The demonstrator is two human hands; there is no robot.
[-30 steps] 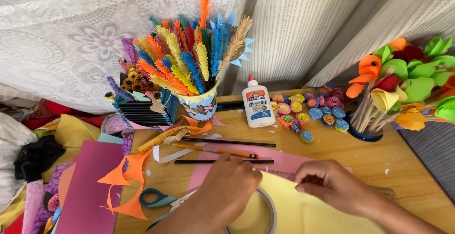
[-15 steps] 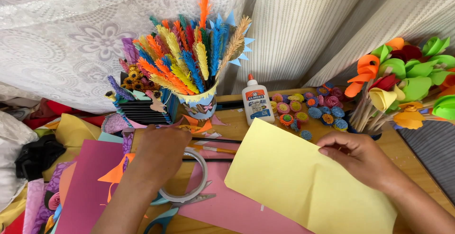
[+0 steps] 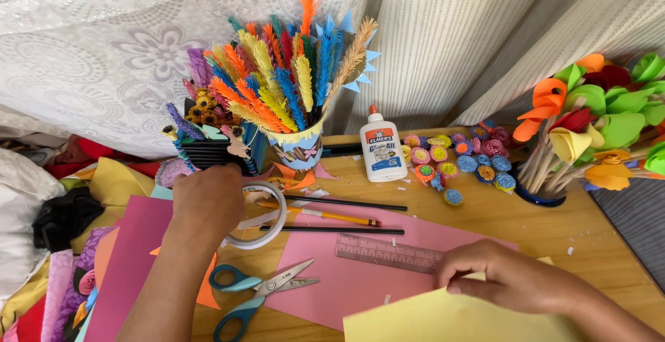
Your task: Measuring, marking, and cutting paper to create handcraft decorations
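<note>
The left hand grips a tape ring at its left rim, tilted up off the desk; the fingertips are hidden behind the hand. Near it, teal scissors lie open on pink paper, with a ruler to their right and a pencil farther off. Far back, a cup holds paper feathers; a glue bottle stands right of it. The right hand lies curled on a yellow sheet, pressing it down, the sheet cut off by the near edge. Far right, a pot holds paper flowers.
</note>
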